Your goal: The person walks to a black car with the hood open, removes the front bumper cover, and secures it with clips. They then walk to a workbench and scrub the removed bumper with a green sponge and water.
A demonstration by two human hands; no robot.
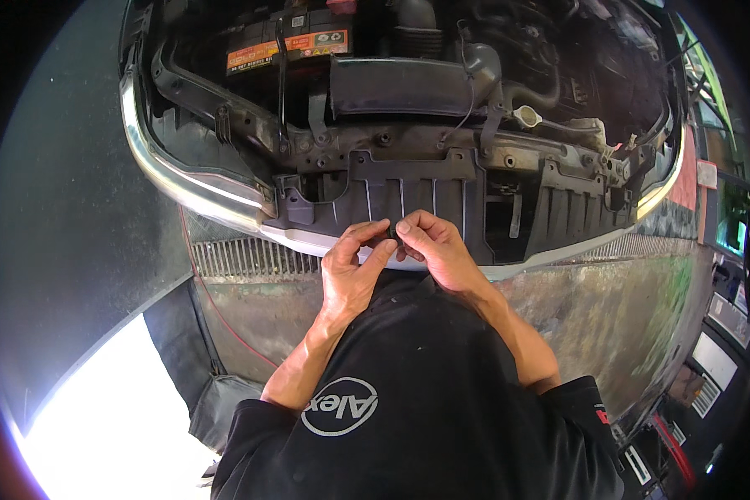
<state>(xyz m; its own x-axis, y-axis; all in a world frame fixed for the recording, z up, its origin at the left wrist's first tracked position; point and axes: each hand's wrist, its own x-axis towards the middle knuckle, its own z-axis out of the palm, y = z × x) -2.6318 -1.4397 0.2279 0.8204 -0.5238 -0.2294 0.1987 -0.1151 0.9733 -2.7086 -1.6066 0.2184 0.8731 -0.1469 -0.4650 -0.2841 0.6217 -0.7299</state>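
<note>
We see much hard black plastic here. The wide black plastic cover panel has straight raised ribs and round holes in its upper tabs, and its surface looks matt. Along the front edge of the car, the curved shiny silver trim is smooth and reflects the light. Behind the panel we find a long rectangular black air duct, a box-shaped battery with an orange label and a pale yellow round cap. Below, the floor carries a slotted grey metal grating, and beside it runs a thin red hose.

A small dark piece is between the fingertips of the two bare hands, in front of the ribbed panel. It looks almost black, but it is too small for us to tell its exact shape or material. The right hand pinches it with thumb and forefinger. The left hand has its thumb and forefinger narrow, just beside the piece; we cannot tell if it also grips.
</note>
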